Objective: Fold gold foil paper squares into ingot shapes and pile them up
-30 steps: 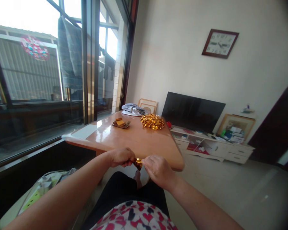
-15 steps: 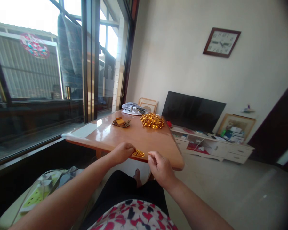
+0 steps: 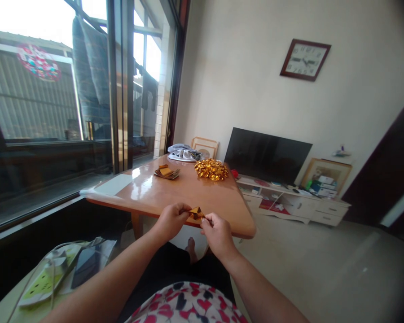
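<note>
Both my hands meet over the near edge of a glossy wooden table (image 3: 175, 193). My left hand (image 3: 170, 220) and my right hand (image 3: 216, 232) each pinch one small folded piece of gold foil paper (image 3: 195, 212) between the fingertips. Farther along the table lies a flat stack of gold paper squares (image 3: 167, 172). Beyond it sits a heap of folded gold foil pieces (image 3: 211, 169).
A bundle of cloth (image 3: 184, 153) lies at the table's far end. A large window (image 3: 54, 103) runs along the left. A dark TV (image 3: 267, 155) stands on a low white cabinet (image 3: 296, 204) at the back, under a wall clock (image 3: 305, 59). A pale surface with papers (image 3: 63, 271) is at lower left.
Half a second ago only my left hand held the gold piece at the table edge and my right hand was off it. My right hand has come back and pinches it again.
</note>
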`<state>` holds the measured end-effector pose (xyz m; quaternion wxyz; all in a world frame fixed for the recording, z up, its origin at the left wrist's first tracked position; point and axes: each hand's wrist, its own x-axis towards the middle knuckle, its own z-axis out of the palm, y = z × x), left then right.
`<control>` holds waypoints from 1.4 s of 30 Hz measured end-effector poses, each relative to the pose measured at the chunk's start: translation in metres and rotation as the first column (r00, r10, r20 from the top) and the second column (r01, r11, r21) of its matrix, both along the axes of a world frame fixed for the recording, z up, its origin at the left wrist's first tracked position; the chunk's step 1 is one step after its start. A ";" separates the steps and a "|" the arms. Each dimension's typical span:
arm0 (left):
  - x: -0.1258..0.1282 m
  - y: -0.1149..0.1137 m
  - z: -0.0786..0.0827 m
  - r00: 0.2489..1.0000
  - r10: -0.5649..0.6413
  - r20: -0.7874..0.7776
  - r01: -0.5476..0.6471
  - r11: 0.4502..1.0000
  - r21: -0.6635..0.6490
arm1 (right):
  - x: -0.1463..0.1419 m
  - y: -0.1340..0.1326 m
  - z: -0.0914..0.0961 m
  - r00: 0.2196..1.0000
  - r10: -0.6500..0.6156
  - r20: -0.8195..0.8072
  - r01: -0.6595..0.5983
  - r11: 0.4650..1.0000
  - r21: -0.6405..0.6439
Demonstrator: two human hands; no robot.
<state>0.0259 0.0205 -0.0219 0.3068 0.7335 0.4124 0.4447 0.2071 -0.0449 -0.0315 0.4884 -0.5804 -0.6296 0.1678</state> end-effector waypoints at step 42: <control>0.013 -0.019 0.009 0.917 -0.035 0.397 0.132 0.966 -0.221 | -0.005 0.003 0.013 0.951 -0.043 -0.307 0.008 0.993 -0.117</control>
